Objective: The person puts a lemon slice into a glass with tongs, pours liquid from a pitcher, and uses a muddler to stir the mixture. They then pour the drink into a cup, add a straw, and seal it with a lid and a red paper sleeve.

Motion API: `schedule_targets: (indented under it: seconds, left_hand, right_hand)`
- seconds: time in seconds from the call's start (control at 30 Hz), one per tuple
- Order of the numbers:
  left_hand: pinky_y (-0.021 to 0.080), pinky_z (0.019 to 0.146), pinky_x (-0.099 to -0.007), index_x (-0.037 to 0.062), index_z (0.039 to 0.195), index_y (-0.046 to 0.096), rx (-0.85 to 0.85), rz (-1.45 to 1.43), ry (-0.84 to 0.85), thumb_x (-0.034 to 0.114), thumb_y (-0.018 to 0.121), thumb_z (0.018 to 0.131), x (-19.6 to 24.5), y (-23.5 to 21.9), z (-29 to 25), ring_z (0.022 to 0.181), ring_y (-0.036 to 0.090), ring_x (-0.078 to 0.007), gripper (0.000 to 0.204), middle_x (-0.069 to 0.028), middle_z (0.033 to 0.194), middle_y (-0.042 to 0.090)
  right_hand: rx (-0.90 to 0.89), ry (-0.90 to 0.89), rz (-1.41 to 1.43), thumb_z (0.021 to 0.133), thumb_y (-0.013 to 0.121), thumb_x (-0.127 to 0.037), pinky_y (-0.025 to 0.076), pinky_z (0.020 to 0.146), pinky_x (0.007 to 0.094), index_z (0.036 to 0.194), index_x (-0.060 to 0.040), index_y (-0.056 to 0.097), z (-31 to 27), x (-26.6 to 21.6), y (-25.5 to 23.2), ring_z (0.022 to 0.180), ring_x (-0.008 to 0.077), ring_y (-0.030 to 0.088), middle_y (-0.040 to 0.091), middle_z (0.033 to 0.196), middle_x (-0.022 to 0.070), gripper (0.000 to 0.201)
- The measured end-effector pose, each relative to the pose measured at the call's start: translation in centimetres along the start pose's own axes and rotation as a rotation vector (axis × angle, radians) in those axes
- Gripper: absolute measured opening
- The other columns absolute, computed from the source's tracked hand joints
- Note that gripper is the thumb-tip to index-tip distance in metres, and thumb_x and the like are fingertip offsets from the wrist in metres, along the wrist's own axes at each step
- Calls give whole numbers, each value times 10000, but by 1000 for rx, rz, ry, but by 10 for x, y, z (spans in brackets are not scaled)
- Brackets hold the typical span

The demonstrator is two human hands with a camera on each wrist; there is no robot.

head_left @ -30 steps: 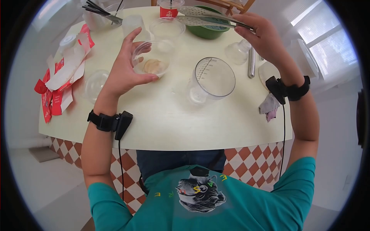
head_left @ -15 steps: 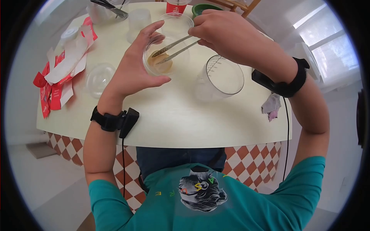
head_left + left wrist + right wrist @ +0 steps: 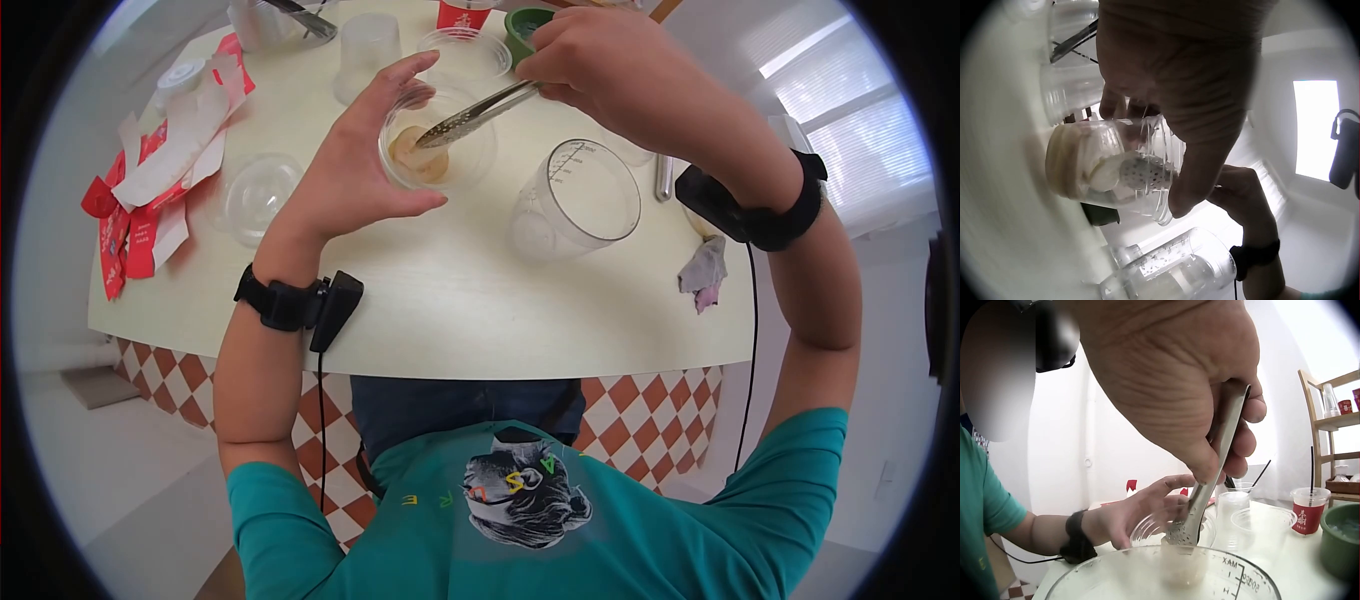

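My left hand (image 3: 355, 165) holds a clear plastic cup (image 3: 1100, 134) by its side, thumb and fingers around it near the rim. Pale, round, yellowish slices (image 3: 415, 155) lie at the cup's bottom. With my right hand (image 3: 610, 75) I grip metal tongs (image 3: 475, 118), pinching their arms together. Their perforated tips reach down into the cup, overlapping a pale slice in the left wrist view. A clear measuring jug (image 3: 558, 235) with a printed scale stands to the right of the cup.
Torn red and white packaging (image 3: 170, 165) and a clear dome lid (image 3: 262, 195) lie at left. Behind the hands are a clear cup (image 3: 368, 52), a red cup (image 3: 462, 16) and a green bowl (image 3: 520, 38). A greyish cloth (image 3: 705, 268) lies at right.
My right hand has brought the tongs from near the green bowl down left into the cup, and their arms have come together. The left hand has shifted slightly right with the cup.
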State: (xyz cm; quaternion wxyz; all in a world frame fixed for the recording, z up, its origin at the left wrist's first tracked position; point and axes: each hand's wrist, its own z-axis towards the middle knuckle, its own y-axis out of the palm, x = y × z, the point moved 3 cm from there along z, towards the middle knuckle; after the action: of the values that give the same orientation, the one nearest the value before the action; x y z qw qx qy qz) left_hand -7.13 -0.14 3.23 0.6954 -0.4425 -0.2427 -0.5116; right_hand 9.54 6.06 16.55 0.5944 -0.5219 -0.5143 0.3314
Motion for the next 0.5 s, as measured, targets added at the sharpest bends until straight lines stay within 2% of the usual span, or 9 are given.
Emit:
schedule_targets:
  seconds: [0.13, 0.2, 0.23, 0.3, 0.33, 0.4, 0.43, 0.5]
  left_hand:
    - [384, 1036, -407, 136, 1438, 321, -1, 26, -42, 116, 783, 534, -1, -1, 0, 1214, 493, -234, 1015, -94, 1238, 514]
    - [404, 1028, -376, 138, 1406, 351, 4, 37, -73, 119, 814, 535, -5, -3, -1, 1195, 510, -264, 987, -115, 1278, 526]
    - [404, 1028, -376, 138, 1406, 351, 7, 37, -71, 119, 814, 535, -7, -3, 0, 1195, 510, -264, 987, -115, 1278, 526]
    - [402, 1022, -394, 148, 1412, 340, 22, 27, -116, 153, 818, 556, -13, -7, -1, 1200, 510, -268, 980, -154, 1250, 539]
    - [402, 1022, -394, 148, 1412, 340, 25, 26, -115, 153, 818, 556, -15, -7, -1, 1200, 510, -268, 980, -154, 1250, 539]
    - [396, 1023, -418, 139, 1416, 327, 58, 28, -159, 174, 821, 577, -18, -11, -1, 1207, 509, -276, 974, -165, 1242, 542]
    - [396, 1023, -418, 139, 1416, 327, 59, 24, -155, 174, 821, 577, -20, -13, -1, 1207, 509, -276, 974, -165, 1242, 542]
    - [391, 1022, -432, 118, 1416, 324, 106, 75, -189, 198, 828, 591, -26, -16, -1, 1215, 504, -279, 970, -161, 1253, 539]
  right_hand:
    - [47, 5, 38, 791, 626, -86, 483, 712, 398, 717, 23, 647, -8, 11, 7, 836, 315, 617, 637, 797, 151, 133]
    - [125, 3, -7, 875, 590, -114, 504, 627, 332, 871, 30, 618, -15, 17, 10, 715, 244, 636, 645, 778, 134, 147]
    - [125, 2, -10, 875, 590, -114, 504, 627, 332, 871, 30, 618, -21, 19, 9, 715, 244, 636, 645, 778, 134, 147]
    - [177, 134, 216, 831, 648, -28, 489, 721, 325, 1001, -4, 671, -37, 24, 3, 825, 215, 593, 594, 833, 80, 173]
    - [176, 132, 213, 831, 648, -28, 489, 721, 325, 1001, -4, 671, -46, 26, 1, 825, 215, 593, 594, 833, 80, 173]
    - [228, 304, 471, 848, 609, 32, 467, 698, 286, 1071, 12, 653, -65, 40, -5, 784, 177, 573, 579, 822, 84, 229]
    - [178, 274, 452, 849, 586, 68, 453, 695, 266, 1081, 23, 651, -75, 45, -12, 776, 146, 563, 583, 823, 75, 245]
    - [213, 294, 501, 841, 602, 39, 471, 681, 280, 1046, 25, 663, -100, 57, -12, 786, 145, 586, 591, 814, 69, 214]
